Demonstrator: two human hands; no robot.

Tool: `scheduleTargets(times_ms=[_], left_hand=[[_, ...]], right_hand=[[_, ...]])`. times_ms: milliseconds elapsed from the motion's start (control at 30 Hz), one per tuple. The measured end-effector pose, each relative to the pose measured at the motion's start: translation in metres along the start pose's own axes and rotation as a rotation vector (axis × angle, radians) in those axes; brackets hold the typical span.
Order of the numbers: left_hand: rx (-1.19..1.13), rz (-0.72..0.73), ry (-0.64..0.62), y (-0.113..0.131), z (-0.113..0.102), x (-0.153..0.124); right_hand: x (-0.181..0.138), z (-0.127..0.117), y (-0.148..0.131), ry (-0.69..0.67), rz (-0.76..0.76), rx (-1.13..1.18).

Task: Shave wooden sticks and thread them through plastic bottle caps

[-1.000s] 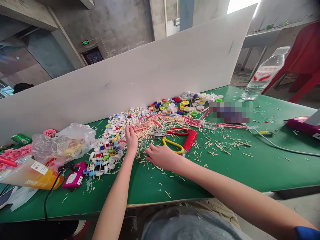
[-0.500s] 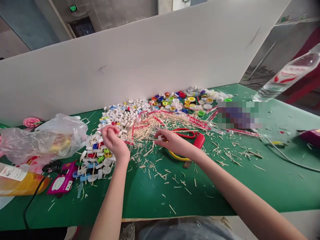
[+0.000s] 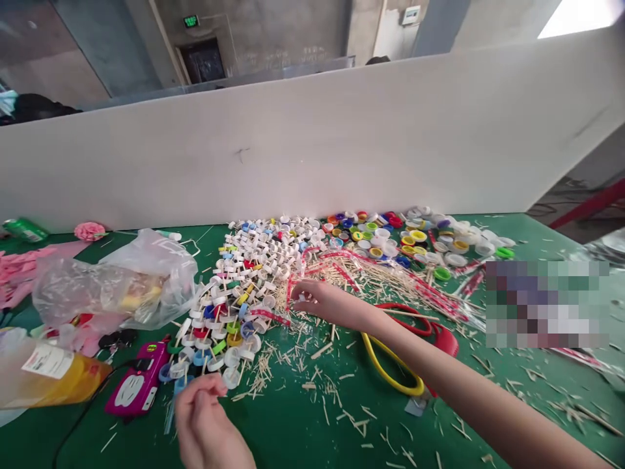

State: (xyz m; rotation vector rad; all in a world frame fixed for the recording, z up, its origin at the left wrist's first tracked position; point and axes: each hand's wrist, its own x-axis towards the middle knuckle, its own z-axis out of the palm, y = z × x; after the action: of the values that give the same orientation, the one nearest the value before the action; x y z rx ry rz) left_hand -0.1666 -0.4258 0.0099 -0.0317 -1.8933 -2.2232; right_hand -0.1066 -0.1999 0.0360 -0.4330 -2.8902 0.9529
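My right hand (image 3: 329,303) reaches over a heap of thin wooden sticks (image 3: 375,277), beside a big pile of bottle caps threaded on sticks (image 3: 266,251). Its fingertips come together around a small pale thing, too unclear to name. Closer to me, my left hand (image 3: 208,420) hovers by the lower edge of the cap pile. The fingers are curled in toward the palm, and whatever they hold, if anything, is hidden. Red-and-clear plastic wrapping (image 3: 410,277) lies across the sticks. Under my right forearm is a yellow and red looped tool (image 3: 390,371).
Loose coloured caps (image 3: 385,241) lie along a white partition (image 3: 312,150). At left are a plastic bag (image 3: 122,286), an orange drink bottle (image 3: 58,368), a magenta device (image 3: 139,384) with a black cable, a pink flower (image 3: 90,230) and a green can (image 3: 25,229). Stick scraps litter the green table.
The view has swung, shifting the table things right and down. My left hand has drawn back toward me from above the caps. My right hand has moved left toward the cap pile.
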Motion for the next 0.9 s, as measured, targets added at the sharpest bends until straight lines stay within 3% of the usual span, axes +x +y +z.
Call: scheduleTargets(times_ms=[100,300,467,700,900], left_hand=[[0.115,-0.011,-0.040,-0.023,-0.006,0.001],[0.161,-0.026,0.059,-0.038,-0.013,0.012],[0.134,-0.015,-0.014,-0.026,-0.004,0.007],[0.071,0.028,-0.106,0.007,0.023,-0.013],[-0.007,0.119,-0.196,0.006,0.028,-0.012]], right_hand=[[0.029,0.008,-0.003,0.082,-0.079,-0.144],[0.055,0.032,0.006,0.215,-0.035,-0.273],[0.057,0.045,0.010,0.248,-0.084,-0.335],[0.057,0.039,0.001,0.257,-0.012,-0.410],[0.065,0.036,-0.008,0.247,0.043,-0.532]])
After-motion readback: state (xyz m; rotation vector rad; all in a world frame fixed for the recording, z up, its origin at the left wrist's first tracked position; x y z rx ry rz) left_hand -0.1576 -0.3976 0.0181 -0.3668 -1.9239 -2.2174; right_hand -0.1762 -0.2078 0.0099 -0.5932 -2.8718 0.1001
